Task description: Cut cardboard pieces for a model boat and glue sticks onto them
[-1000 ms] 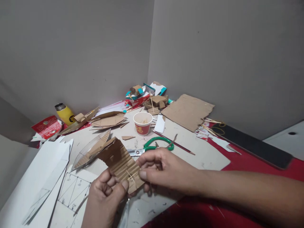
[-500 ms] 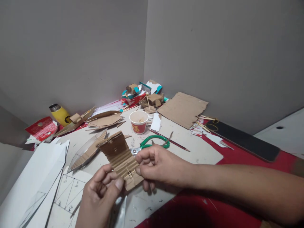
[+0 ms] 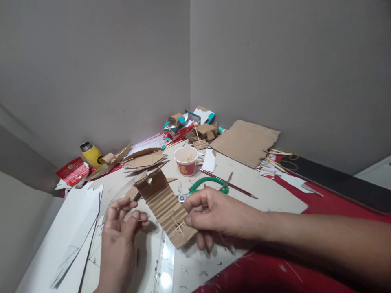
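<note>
Head view: corrugated cardboard strip (image 3: pixel 166 205), frame centre, above the counter (image 3: pixel 265 193).
My right hand (image 3: pixel 214 215) has its grip pinching the strip's lower end by the toothpicks (image 3: pixel 177 226); my left hand (image 3: pixel 122 232), lower left, has its grip released, fingers loosely curled just beside it.

My right hand (image 3: pixel 214 213) sits at the centre of the frame, its fingers (image 3: pixel 191 221) touching the corrugated strip (image 3: pixel 165 207), which runs up and left from them. My left hand (image 3: pixel 120 232) is lower left, apart from the strip. Just above my right hand lie the scissors (image 3: pixel 207 185) on the surface (image 3: pixel 269 195), the cup (image 3: pixel 185 160) above them, the cardboard sheet (image 3: pixel 244 142) to the upper right, and the bottle (image 3: pixel 91 154) far left.
</note>
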The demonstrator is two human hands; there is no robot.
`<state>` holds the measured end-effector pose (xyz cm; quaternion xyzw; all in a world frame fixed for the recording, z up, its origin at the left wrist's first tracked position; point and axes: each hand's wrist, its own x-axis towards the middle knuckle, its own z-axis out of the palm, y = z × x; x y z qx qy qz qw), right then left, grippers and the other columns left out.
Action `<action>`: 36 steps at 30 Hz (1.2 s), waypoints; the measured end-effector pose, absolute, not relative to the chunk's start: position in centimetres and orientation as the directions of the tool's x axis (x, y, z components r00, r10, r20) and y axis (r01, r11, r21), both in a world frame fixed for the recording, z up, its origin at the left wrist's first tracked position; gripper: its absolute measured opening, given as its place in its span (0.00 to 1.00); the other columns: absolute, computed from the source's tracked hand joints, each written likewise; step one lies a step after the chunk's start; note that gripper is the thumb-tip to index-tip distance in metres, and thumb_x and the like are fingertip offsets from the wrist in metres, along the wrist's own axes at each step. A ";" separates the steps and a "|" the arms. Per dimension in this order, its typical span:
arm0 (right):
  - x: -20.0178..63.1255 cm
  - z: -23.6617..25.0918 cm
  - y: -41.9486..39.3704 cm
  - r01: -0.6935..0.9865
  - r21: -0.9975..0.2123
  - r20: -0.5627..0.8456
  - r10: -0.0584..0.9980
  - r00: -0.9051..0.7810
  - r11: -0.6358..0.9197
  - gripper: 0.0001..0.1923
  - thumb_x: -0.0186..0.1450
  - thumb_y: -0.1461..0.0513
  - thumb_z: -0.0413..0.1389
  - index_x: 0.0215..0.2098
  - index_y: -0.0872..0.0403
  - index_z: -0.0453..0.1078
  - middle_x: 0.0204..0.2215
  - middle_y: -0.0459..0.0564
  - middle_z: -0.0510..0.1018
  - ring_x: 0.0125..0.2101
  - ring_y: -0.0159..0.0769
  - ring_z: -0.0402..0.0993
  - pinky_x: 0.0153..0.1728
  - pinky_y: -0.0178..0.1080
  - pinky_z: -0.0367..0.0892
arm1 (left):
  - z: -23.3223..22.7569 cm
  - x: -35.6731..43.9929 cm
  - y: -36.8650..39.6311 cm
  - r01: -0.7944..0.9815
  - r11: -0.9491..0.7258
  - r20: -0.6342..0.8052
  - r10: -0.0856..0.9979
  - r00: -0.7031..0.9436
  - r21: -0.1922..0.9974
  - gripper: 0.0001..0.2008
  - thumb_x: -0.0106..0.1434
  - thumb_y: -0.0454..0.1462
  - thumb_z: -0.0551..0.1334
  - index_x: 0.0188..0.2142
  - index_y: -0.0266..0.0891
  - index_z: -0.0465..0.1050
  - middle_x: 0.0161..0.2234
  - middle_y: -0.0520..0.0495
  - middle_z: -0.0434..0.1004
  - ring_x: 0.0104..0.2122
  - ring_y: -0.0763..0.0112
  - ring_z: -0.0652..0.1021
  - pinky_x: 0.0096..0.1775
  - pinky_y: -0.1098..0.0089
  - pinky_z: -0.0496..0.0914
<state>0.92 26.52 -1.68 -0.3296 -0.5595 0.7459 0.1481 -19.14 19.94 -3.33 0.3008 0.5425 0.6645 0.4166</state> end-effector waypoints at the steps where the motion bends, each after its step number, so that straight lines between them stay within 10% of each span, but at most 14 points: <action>1: 0.9 -1.7 26.5 0.141 -0.930 -0.326 0.583 -0.745 -0.340 0.04 0.54 0.66 0.55 0.28 0.59 0.70 0.16 0.42 0.74 0.16 0.24 0.71 0.16 0.23 0.64 | -3.3 -19.1 19.9 -0.222 -0.064 -0.049 0.882 -0.469 0.973 0.17 0.52 0.35 0.69 0.41 0.42 0.67 0.31 0.55 0.74 0.25 0.76 0.76 0.31 0.74 0.72; 16: 0.9 -1.7 27.1 0.193 -0.899 -0.388 0.511 -0.766 -0.394 0.13 0.56 0.68 0.53 0.41 0.58 0.66 0.15 0.40 0.75 0.12 0.25 0.69 0.12 0.24 0.60 | -3.8 -19.5 20.2 -0.085 -0.015 -0.025 0.897 -0.442 0.996 0.10 0.59 0.41 0.63 0.38 0.42 0.65 0.12 0.63 0.55 0.12 0.79 0.59 0.17 0.78 0.62; 24: 1.1 -1.4 27.3 0.259 -0.902 -0.413 0.516 -0.751 -0.346 0.14 0.58 0.66 0.54 0.43 0.57 0.67 0.15 0.40 0.75 0.12 0.25 0.68 0.10 0.24 0.58 | -4.3 -20.1 20.8 -0.063 -0.072 0.037 0.899 -0.436 0.995 0.17 0.56 0.38 0.66 0.44 0.44 0.66 0.24 0.56 0.72 0.24 0.74 0.73 0.28 0.74 0.71; 36: 1.4 -0.4 26.9 0.230 -0.910 -0.395 0.555 -0.732 -0.344 0.18 0.58 0.68 0.54 0.48 0.58 0.66 0.16 0.40 0.75 0.12 0.24 0.68 0.13 0.24 0.60 | -4.1 -19.5 20.1 -0.029 0.022 -0.032 0.910 -0.413 0.999 0.11 0.60 0.43 0.62 0.40 0.43 0.67 0.13 0.62 0.56 0.12 0.79 0.60 0.17 0.78 0.62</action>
